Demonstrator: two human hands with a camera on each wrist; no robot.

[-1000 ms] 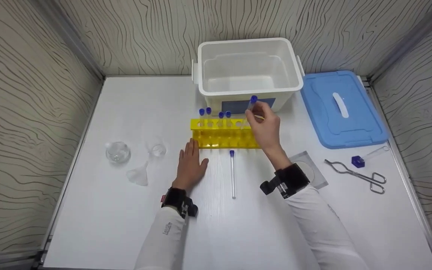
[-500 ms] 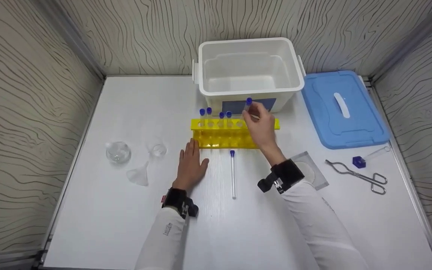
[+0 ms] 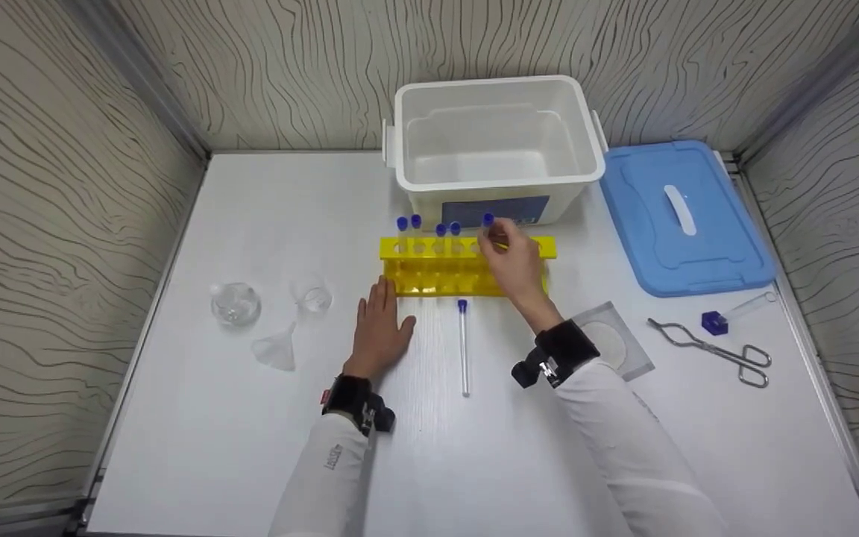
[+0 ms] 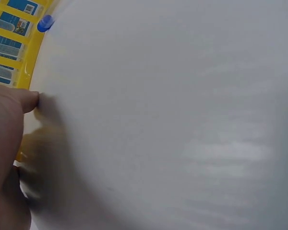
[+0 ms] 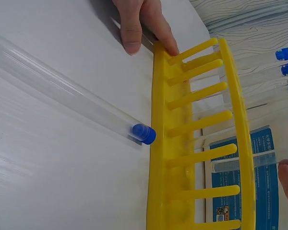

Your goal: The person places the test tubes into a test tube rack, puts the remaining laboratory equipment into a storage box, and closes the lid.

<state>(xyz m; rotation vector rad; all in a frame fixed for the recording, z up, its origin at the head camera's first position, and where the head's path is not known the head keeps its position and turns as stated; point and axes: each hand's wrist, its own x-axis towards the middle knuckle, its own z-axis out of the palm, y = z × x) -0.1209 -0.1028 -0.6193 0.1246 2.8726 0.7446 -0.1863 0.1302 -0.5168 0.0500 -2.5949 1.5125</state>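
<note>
A yellow test-tube rack [image 3: 437, 282] stands in front of the white bin [image 3: 496, 179], with several blue-capped tubes [image 3: 429, 227] in its back row. My right hand [image 3: 495, 240] pinches a blue-capped test tube [image 3: 488, 221] that stands upright in a rack hole right of the others. In the right wrist view this tube [image 5: 245, 164] passes through the rack [image 5: 201, 158]. My left hand [image 3: 383, 321] lies flat on the table, its fingertips [image 5: 144, 24] touching the rack's front left corner. Another capped tube [image 3: 463, 343] lies loose on the table before the rack.
A blue lid [image 3: 679, 216] lies right of the bin. Metal tongs [image 3: 713, 350], a small capped tube [image 3: 728, 313] and a square pad [image 3: 612, 343] lie at the right. A glass flask [image 3: 236, 302], a beaker [image 3: 314, 298] and a funnel [image 3: 277, 349] stand at the left.
My right hand has moved slightly left and down, lowering the tube it holds into the rack. The left hand has stayed in place.
</note>
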